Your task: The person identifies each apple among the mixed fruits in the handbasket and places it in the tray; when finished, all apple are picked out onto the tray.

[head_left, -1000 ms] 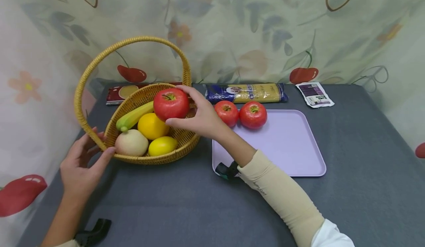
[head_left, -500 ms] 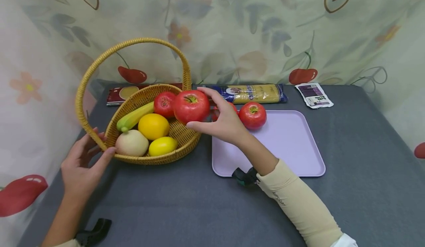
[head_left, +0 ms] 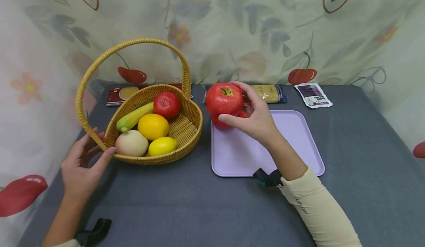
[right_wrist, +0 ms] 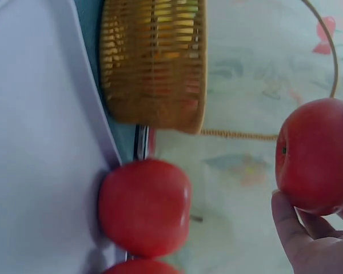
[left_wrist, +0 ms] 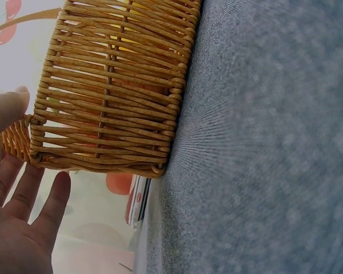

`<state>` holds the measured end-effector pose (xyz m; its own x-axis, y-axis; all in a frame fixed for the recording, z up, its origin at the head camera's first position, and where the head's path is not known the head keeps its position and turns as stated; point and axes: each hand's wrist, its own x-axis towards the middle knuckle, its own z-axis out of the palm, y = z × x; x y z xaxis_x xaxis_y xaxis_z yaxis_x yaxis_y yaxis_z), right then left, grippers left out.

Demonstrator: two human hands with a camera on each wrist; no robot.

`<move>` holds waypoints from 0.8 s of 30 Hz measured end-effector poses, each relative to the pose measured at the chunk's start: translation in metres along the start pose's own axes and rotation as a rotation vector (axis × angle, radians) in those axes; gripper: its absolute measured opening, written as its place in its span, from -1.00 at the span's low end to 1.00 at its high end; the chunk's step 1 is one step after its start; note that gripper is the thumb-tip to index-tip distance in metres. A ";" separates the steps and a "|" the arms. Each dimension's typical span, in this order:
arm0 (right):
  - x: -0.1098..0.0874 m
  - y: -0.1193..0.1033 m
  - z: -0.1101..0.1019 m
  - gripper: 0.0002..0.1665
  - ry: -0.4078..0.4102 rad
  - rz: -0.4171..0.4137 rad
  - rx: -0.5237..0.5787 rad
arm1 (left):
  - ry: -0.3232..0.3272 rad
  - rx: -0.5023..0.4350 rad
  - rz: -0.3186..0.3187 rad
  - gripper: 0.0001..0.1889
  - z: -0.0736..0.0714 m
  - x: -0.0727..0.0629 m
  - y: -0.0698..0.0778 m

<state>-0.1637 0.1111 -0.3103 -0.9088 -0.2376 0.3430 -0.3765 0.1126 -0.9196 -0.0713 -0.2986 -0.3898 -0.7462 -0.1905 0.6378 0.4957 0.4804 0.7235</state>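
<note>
While holding one large glossy red round fruit (head_left: 224, 98) in the right hand (head_left: 257, 120), clamped between thumb and fingers, grips one oval golden wicker basket (head_left: 182, 130) with tall arched handle in the left hand (head_left: 79, 165), thumb and fingers to either side of the handle's near foot. Position of the held piece: aloft, stem hollow upward, over the far left corner of one rectangular lilac tray (head_left: 239, 162) with low rim; clear of all other fruit in the right wrist view. At the tray's far edge: two further red round fruits (right_wrist: 146, 208), near each other, largely hidden in the head view. Inside the basket: one long yellow-green vegetable (head_left: 134, 117); one red fruit (head_left: 166, 105) at its far end; one orange-yellow round fruit (head_left: 153, 126); one bright yellow lemon (head_left: 162, 146); one pale cream-pink round fruit (head_left: 131, 143), nearest the left hand. To the rear: one flat dark red packet (head_left: 116, 96), partly behind the basket; one blue-and-gold plastic packet (head_left: 269, 93), partly covered; one white-and-purple sachet (head_left: 313, 95), farther right. Beneath: one dark grey cloth-covered table (head_left: 186, 206).
</note>
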 end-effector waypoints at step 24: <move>-0.008 0.005 -0.091 -0.11 0.228 0.203 -0.162 | 0.000 0.005 -0.007 -0.34 0.001 0.000 0.000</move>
<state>-0.1749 0.2012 -0.3003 -0.9780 0.0249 0.2070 -0.1909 0.2914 -0.9374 -0.0718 -0.2982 -0.3896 -0.7500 -0.1938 0.6324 0.4879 0.4834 0.7268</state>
